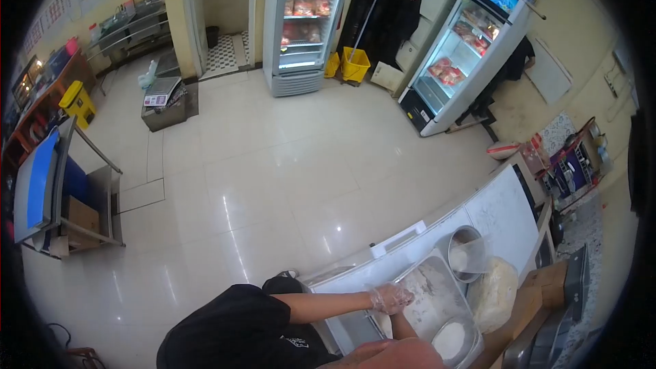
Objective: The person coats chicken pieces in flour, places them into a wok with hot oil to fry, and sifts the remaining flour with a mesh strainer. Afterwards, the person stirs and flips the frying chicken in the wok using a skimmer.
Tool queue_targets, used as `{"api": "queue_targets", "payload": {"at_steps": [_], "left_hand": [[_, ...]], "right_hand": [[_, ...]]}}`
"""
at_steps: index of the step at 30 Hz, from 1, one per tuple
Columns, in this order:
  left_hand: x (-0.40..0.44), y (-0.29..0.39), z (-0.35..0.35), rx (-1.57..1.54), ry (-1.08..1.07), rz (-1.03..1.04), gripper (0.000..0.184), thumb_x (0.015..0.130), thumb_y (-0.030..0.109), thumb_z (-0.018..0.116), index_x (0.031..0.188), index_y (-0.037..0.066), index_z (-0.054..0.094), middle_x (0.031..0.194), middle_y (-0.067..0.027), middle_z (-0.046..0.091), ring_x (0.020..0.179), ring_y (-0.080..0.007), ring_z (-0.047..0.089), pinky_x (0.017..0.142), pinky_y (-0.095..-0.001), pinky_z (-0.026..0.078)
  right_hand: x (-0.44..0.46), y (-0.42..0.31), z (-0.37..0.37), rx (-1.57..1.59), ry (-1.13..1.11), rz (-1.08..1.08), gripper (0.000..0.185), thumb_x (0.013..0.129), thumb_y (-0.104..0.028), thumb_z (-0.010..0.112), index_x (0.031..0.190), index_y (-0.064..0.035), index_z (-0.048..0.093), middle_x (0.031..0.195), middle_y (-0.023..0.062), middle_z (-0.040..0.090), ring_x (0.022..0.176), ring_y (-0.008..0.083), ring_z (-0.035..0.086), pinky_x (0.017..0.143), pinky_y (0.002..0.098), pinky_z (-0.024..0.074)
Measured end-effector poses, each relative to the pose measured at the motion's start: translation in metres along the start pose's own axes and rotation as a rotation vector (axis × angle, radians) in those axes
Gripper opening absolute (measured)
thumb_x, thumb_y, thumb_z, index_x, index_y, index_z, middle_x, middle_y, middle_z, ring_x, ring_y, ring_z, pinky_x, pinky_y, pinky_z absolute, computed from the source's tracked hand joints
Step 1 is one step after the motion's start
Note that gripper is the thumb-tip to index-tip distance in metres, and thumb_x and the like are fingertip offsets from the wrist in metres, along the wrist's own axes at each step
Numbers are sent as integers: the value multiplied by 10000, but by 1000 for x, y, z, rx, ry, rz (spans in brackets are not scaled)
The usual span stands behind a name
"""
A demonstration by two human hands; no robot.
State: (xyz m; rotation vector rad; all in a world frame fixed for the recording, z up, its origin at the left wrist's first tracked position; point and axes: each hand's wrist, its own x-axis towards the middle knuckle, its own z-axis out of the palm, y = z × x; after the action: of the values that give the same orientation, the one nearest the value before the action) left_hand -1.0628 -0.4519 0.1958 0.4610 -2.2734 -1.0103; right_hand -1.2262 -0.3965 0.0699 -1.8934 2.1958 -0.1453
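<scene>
My left hand [391, 298], in a clear plastic glove, reaches in from the left over the near edge of a metal tray [427, 287] dusted with white powder. Its fingers look curled together, and what they hold is too small to make out. My right forearm comes up from the bottom edge; the right hand is mostly hidden where it meets the left one. A round white mass [449, 339] lies at the tray's lower end. Beyond the tray are a metal pot [466, 253] with whitish contents and a plastic-covered pale mass [495, 294].
The tray rests on a white freezer top [502, 215]. Cardboard boxes [547, 283] stand at the right. Two glass-door fridges [297, 34] [456, 61], a yellow mop bucket [354, 65], a floor scale [162, 92] and a metal table [41, 181] stand around the tiled floor.
</scene>
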Motion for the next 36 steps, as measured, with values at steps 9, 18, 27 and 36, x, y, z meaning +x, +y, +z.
{"api": "queue_targets", "payload": {"at_steps": [9,18,27,36], "left_hand": [[-4,15,-14,-86,-28,-67,136,760,181,487,836,70,511,766,-142,585,698,-344,587,631,-448,478],[-1,2,-5,-91,34,-71,114,745,179,499,823,98,518,755,-121,583,682,-321,592,615,-440,478],[-7,7,-9,-135,28,-119,156,730,194,519,856,105,547,796,-116,590,735,-319,600,646,-433,483],[-1,-8,1,-209,37,-54,154,719,196,529,826,85,520,780,-129,570,713,-324,583,629,-436,471]], "right_hand": [[-49,-13,-46,223,-622,-150,400,905,-265,358,1224,-26,396,1210,158,468,1142,262,401,957,364,323],[-87,31,-62,202,-723,55,374,877,-268,404,1165,-31,433,1150,148,496,1078,258,436,911,360,352],[-41,-4,-53,248,-611,-67,349,849,-271,450,1107,-36,470,1090,139,524,1014,254,471,865,357,382],[-26,-8,-37,272,-598,-149,326,822,-274,495,1049,-41,507,1031,129,552,950,249,505,819,354,411]]}}
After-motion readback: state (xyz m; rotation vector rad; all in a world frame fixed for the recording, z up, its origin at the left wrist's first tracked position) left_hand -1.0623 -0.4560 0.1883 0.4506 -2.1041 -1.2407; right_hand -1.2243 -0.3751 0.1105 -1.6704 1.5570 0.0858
